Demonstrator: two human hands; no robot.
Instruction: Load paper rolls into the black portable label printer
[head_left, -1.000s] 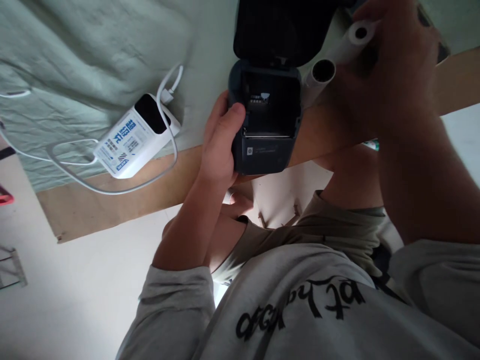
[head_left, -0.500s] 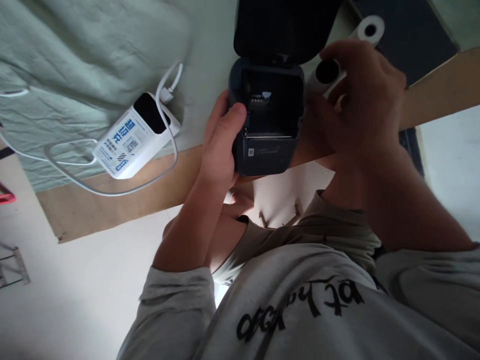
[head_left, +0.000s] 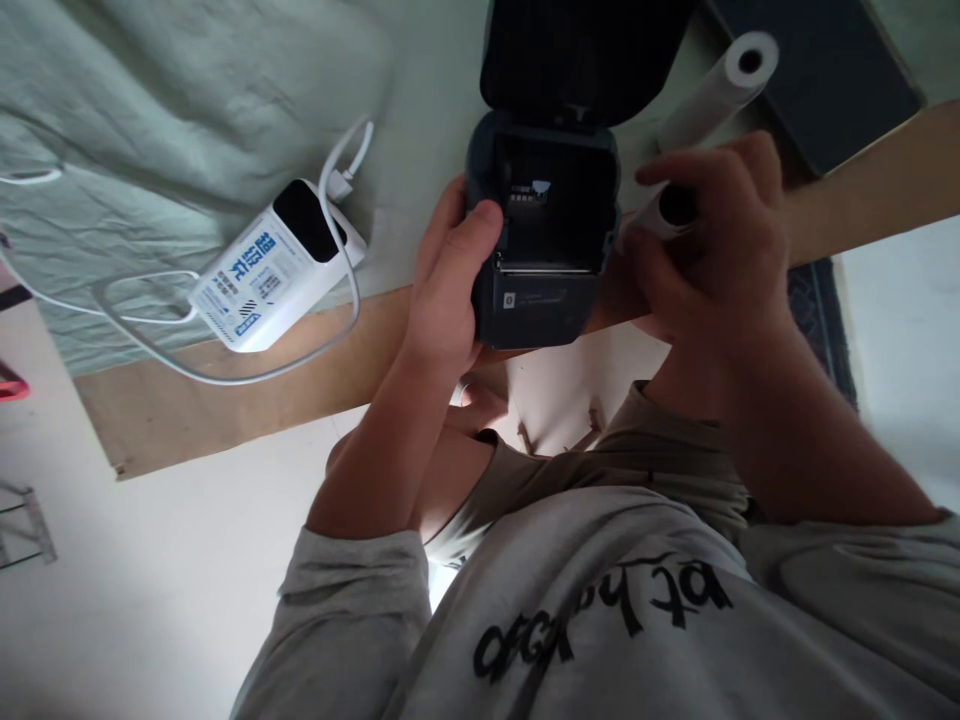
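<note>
My left hand [head_left: 451, 275] is wrapped round the side of a dark label printer [head_left: 544, 315], its thumb on the near rim. The printer's lid [head_left: 577, 60] stands open, and its inner bay shows no roll, only a small printed label. To the right of the printer, my right hand [head_left: 739, 225] pinches a small white paper roll [head_left: 646, 218] with a dark hollow core between thumb and fingers. Beyond that hand, a longer white paper roll [head_left: 701, 108] lies on the green cloth.
A white power bank [head_left: 259, 285] with a looped white cable [head_left: 225, 380] lies on the green cloth [head_left: 187, 90] at left. A dark flat object [head_left: 821, 75] is at the upper right. The wooden table edge [head_left: 300, 365] crosses in front of me.
My right hand has drawn slightly down toward me with the small roll, uncovering more of the longer roll. My left hand still holds the printer; the view has shifted slightly.
</note>
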